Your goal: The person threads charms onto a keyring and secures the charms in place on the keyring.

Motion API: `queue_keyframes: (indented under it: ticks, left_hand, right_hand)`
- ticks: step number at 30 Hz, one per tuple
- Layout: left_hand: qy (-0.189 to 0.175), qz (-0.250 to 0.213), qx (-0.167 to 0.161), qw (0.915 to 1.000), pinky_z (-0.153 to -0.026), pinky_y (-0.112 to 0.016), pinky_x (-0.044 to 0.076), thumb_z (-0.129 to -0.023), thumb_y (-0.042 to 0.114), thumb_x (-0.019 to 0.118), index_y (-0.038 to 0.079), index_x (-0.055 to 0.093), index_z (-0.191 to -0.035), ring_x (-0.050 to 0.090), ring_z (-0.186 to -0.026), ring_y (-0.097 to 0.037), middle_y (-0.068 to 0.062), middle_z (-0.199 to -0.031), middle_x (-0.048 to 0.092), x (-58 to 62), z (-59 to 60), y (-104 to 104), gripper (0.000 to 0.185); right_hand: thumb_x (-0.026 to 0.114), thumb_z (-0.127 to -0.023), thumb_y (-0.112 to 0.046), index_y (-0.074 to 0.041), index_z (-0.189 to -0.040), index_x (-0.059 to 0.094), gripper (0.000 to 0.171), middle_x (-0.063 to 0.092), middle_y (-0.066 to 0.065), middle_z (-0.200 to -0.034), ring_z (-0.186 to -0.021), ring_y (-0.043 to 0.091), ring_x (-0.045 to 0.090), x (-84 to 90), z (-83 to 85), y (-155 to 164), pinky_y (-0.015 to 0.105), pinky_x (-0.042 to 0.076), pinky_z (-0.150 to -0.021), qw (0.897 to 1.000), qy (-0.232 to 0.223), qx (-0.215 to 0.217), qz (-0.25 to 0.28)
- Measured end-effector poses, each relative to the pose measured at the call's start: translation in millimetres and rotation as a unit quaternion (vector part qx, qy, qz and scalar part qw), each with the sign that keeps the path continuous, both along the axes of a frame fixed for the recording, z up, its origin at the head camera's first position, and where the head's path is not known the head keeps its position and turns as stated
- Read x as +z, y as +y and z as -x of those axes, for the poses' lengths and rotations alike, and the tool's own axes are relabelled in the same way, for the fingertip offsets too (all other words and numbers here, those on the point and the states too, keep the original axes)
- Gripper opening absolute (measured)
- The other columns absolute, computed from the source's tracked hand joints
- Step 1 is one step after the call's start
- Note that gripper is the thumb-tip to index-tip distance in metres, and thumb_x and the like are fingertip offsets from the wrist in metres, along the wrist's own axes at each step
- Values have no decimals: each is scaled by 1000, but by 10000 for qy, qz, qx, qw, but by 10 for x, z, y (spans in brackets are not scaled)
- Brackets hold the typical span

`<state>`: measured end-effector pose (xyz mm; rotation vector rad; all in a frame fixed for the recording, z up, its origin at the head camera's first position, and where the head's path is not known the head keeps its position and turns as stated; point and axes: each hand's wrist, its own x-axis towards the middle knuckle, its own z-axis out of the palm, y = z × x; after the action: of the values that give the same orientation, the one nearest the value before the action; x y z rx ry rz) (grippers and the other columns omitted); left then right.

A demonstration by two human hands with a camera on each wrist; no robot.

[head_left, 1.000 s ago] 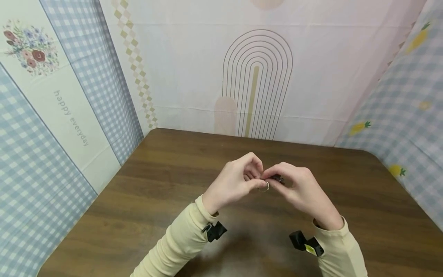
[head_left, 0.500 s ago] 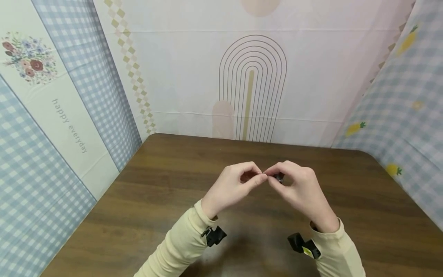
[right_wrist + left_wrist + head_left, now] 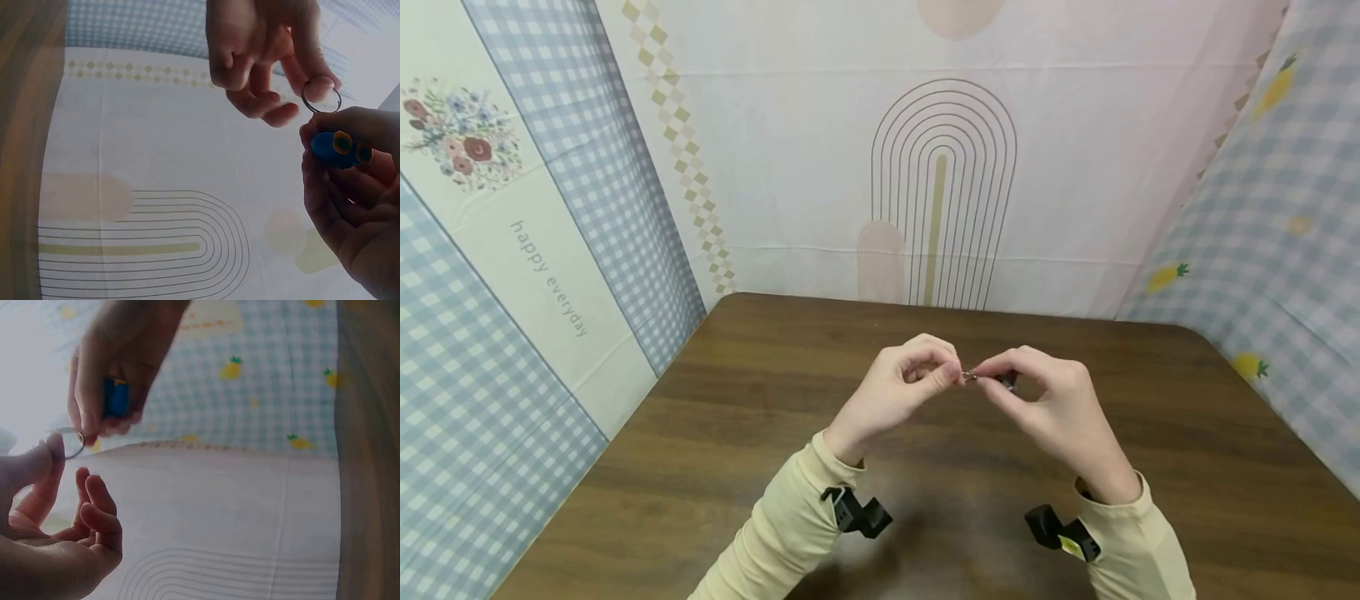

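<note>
Left hand [image 3: 898, 392] and right hand [image 3: 1048, 408] both on key ring [image 3: 320, 97]; blue charm [image 3: 337, 149] in right

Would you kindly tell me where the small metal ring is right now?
The metal ring is in the air above the wooden table, pinched between the left hand and the right hand. In the right wrist view it sits just above the blue piece the right hand holds.

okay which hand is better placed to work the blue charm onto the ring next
Probably the right hand. It already grips the blue charm right beside the ring, while the left hand pinches the ring and seems best kept steady.
</note>
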<state>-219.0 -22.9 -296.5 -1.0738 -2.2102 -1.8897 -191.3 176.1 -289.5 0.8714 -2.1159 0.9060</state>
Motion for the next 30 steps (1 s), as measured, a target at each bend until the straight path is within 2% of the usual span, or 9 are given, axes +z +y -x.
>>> queue_keyframes:
  ticks: [3,7,11,16,22,25,30]
  left_hand:
    - [-139,365,163,9991,-65,-19,42,-96,18,61,4,68,-84,53,-73,-7,-10,-97,63,-15,13,3,20]
    - [-400,679,279,9965,-66,-19,46,-93,22,65,4,70,-84,56,-68,-5,-9,-91,67,-36,34,17,21]
    - [-491,617,204,9967,-68,-19,49,-92,17,66,3,71,-92,59,-69,-3,-12,-94,69,-47,55,17,15]
    - [-329,481,-1,9983,-67,-17,46,-92,9,64,1,69,-96,56,-72,-3,-16,-98,67,-53,64,1,10]
    - [-343,-21,-333,9989,-68,-18,44,-92,4,62,-5,66,-96,55,-79,-4,-22,-98,62,-35,46,-23,10]
    - [-387,-37,-269,9989,-66,-18,43,-92,5,63,-3,67,-95,53,-74,-4,-20,-95,63,-22,34,-36,10]
    - [-472,319,-105,9983,-64,-19,42,-92,12,65,0,68,-88,51,-67,-4,-13,-88,64,-19,17,-34,14]
  right_hand:
    - [76,-73,9,-13,-85,72,26,70,-5,-78,-70,-5,54,-14,8,2,11,41,-60,10000,57,12,-37]
    - [76,-73,9,-13,-85,71,25,69,-5,-79,-73,-3,56,-31,25,-8,13,43,-63,9995,219,19,-218]
    - [76,-73,6,-12,-84,71,22,69,-5,-80,-74,-1,57,-38,34,-15,13,43,-65,9989,355,-36,-318]
    - [77,-73,4,-12,-84,70,21,69,-5,-79,-74,-1,57,-37,20,-14,12,43,-65,9987,370,-95,-333]
    - [77,-72,7,-11,-84,71,23,69,-5,-79,-75,-3,56,-14,-19,-3,11,41,-64,9993,333,23,-194]
    - [76,-72,9,-11,-84,70,24,69,-5,-80,-75,-3,56,1,-35,-2,11,41,-64,9991,381,68,-179]
    - [74,-74,9,-10,-86,69,23,68,-4,-81,-78,0,56,-3,-44,-17,12,43,-68,9984,416,199,-317]
